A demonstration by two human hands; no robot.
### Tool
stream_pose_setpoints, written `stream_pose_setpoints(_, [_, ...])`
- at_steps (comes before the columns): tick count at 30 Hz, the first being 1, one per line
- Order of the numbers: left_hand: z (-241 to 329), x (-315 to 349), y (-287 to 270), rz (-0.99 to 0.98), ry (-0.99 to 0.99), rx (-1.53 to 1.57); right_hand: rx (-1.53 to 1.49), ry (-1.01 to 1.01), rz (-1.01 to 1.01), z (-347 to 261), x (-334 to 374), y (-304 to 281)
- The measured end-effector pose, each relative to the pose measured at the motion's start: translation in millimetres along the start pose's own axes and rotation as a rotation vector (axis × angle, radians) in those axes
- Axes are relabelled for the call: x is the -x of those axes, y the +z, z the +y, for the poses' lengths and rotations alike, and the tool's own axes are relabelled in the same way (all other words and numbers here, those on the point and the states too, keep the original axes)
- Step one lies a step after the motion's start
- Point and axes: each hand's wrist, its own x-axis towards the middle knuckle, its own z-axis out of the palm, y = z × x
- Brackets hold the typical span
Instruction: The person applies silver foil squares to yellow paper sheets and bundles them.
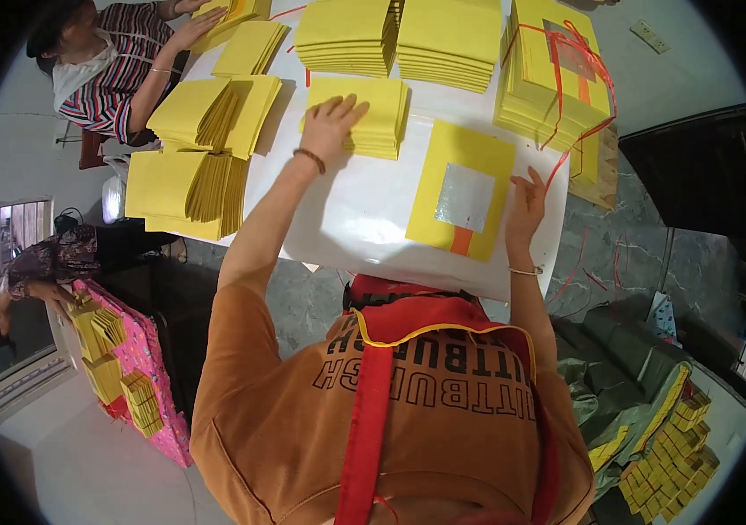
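My left hand (333,128) lies with its fingers spread on top of a short stack of yellow paper packets (377,109) in the middle of the table. My right hand (527,203) is at the right edge of a single yellow packet (423,188) with a silver square (465,196) and an orange strip (462,240). Its thumb and fingers look apart, with nothing seen between them. A loose end of red ribbon (557,171) hangs close beside those fingers.
The white table (329,223) bears more yellow stacks (447,44) at the back, fanned packets (158,188) at left and a ribbon-tied bundle (530,79) at right. One person (123,66) handles packets at far left; another (53,262) bends over a pink-covered table (150,376).
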Motion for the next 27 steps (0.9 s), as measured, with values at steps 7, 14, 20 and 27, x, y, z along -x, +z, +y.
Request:
stream_pose_setpoints(7, [-33.3,-12.5,11.1,-0.259,0.048,0.288,-0.074,-0.083,-0.312,-48.6,-18.5,158.1])
stream_pose_setpoints(14, [-52.8,9.4,33.7,-0.021,-0.709,0.795,-0.144,0.349,-0.343,-34.6,-31.5,201.5])
stream_pose_setpoints(20, [-56.1,-8.0,22.9,-0.224,-0.986,1.194,-0.235,0.392,-0.322,-37.1,-32.5,196.4])
stream_pose_setpoints(27, [-48.2,-16.8,-1.3,-0.364,-1.004,1.752,-0.272,0.467,-0.358,-53.5,-28.4,184.9])
